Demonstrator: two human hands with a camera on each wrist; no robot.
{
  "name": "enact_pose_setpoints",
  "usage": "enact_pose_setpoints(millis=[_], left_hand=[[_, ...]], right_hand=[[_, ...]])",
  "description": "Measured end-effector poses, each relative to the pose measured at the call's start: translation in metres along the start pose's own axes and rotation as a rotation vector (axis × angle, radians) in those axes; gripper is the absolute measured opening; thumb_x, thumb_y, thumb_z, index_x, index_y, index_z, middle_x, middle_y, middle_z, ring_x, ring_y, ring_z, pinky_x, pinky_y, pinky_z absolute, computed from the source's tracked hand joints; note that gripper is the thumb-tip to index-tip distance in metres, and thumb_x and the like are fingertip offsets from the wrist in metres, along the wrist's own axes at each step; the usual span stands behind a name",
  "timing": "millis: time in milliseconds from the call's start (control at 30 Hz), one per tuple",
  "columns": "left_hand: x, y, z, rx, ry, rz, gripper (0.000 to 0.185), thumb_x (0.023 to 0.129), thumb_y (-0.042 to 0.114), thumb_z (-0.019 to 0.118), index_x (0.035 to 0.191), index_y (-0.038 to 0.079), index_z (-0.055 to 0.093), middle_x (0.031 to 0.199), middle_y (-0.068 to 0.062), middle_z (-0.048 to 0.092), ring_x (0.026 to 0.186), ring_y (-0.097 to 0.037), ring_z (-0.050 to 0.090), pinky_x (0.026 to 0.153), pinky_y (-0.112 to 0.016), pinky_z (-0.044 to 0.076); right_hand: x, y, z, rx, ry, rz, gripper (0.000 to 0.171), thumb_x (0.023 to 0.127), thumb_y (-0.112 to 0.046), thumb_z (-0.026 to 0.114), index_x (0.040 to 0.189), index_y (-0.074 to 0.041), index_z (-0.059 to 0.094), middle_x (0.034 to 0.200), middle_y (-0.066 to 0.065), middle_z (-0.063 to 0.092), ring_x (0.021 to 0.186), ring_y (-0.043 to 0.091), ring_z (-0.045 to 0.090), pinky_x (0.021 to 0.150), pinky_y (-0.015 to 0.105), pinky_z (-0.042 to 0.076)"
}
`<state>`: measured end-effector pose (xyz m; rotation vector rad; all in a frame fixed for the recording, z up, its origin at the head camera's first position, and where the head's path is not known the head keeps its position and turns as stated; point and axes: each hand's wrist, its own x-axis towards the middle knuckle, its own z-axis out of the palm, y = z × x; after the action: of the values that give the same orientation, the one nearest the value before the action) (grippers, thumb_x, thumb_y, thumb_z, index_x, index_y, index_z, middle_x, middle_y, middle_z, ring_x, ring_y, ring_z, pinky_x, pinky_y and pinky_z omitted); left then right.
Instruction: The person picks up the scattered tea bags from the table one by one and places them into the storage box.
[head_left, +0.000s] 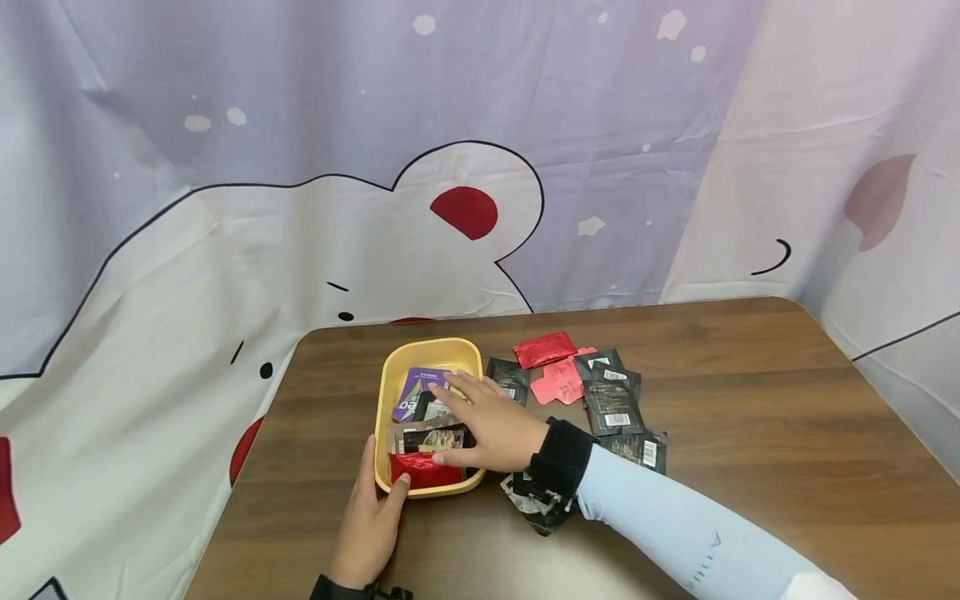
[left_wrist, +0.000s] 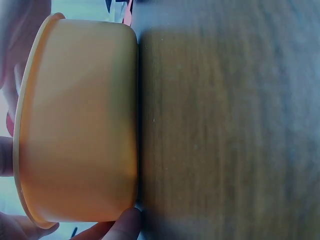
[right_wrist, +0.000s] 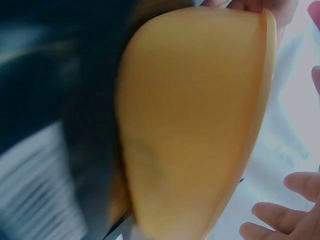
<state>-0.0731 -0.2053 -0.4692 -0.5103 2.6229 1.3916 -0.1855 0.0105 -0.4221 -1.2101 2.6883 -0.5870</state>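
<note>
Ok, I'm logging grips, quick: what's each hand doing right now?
Left hand: holding the yellow, rounded-rectangular plastic bin at its near-left corner.
Right hand: open, fingers spread over the bin.

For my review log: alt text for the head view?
A person's left hand holds a yellow bin of packets on a wood-grain table; the right hand is spread over it. Loose red and black packets lie to the right.
</note>
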Motion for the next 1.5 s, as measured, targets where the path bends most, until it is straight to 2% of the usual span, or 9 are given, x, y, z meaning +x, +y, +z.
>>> enact_pose_setpoints(millis=[200,433,733,867,1000,1167,1500], left_hand=[[0.001,0.000,0.000,-0.011,0.004,-0.022,0.086,0.102,0.033,0.055,0.164,0.022,-0.003,0.170,-0.020,0.013,0.155,-0.043,0.020,0.120,-0.066,0.020],[0.000,0.003,0.001,0.009,0.002,-0.037,0.087,0.102,0.036,0.055,0.164,0.022,-0.004,0.169,-0.022,0.014,0.153,-0.046,0.021,0.120,-0.067,0.020],[0.000,0.001,0.001,-0.006,-0.001,-0.024,0.086,0.102,0.035,0.055,0.164,0.021,-0.003,0.168,-0.023,0.015,0.153,-0.046,0.021,0.120,-0.065,0.021],[0.000,0.001,0.000,-0.009,0.001,-0.021,0.086,0.102,0.033,0.055,0.164,0.021,-0.003,0.169,-0.021,0.014,0.154,-0.044,0.021,0.121,-0.064,0.021],[0.001,0.002,0.000,-0.006,-0.005,-0.028,0.087,0.102,0.035,0.055,0.164,0.021,-0.004,0.169,-0.021,0.014,0.154,-0.045,0.021,0.120,-0.065,0.021],[0.001,0.003,0.001,-0.015,-0.010,-0.036,0.087,0.102,0.034,0.055,0.164,0.021,-0.004,0.169,-0.021,0.013,0.154,-0.044,0.021,0.120,-0.064,0.021],[0.002,0.002,0.000,-0.010,-0.012,-0.043,0.087,0.103,0.034,0.055,0.164,0.022,-0.005,0.169,-0.021,0.014,0.153,-0.045,0.021,0.119,-0.065,0.022]], right_hand=[[-0.016,0.020,-0.004,0.052,0.015,0.090,0.093,0.089,-0.067,0.062,0.162,-0.023,0.025,0.167,0.009,0.027,0.157,0.028,0.022,0.127,0.053,0.019],[-0.050,0.055,-0.012,0.073,0.094,0.155,0.088,0.090,-0.053,0.069,0.160,-0.015,0.031,0.163,0.017,0.033,0.152,0.038,0.030,0.123,0.059,0.025],[-0.105,0.108,-0.017,-0.028,0.158,0.268,0.082,0.088,-0.042,0.074,0.152,-0.002,0.043,0.154,0.025,0.044,0.143,0.046,0.041,0.114,0.067,0.033],[-0.122,0.120,-0.018,-0.068,0.161,0.306,0.078,0.087,-0.040,0.076,0.150,-0.003,0.047,0.150,0.026,0.047,0.139,0.048,0.045,0.111,0.067,0.036],[-0.130,0.126,-0.017,-0.108,0.142,0.329,0.079,0.084,-0.040,0.078,0.149,-0.005,0.049,0.148,0.027,0.049,0.137,0.048,0.048,0.110,0.065,0.039],[-0.135,0.130,-0.015,-0.134,0.133,0.311,0.078,0.081,-0.035,0.082,0.146,-0.004,0.052,0.148,0.027,0.049,0.135,0.047,0.049,0.107,0.065,0.042],[-0.138,0.134,-0.011,-0.130,0.145,0.287,0.068,0.086,-0.027,0.079,0.144,-0.003,0.054,0.148,0.027,0.049,0.135,0.047,0.050,0.107,0.060,0.046]])
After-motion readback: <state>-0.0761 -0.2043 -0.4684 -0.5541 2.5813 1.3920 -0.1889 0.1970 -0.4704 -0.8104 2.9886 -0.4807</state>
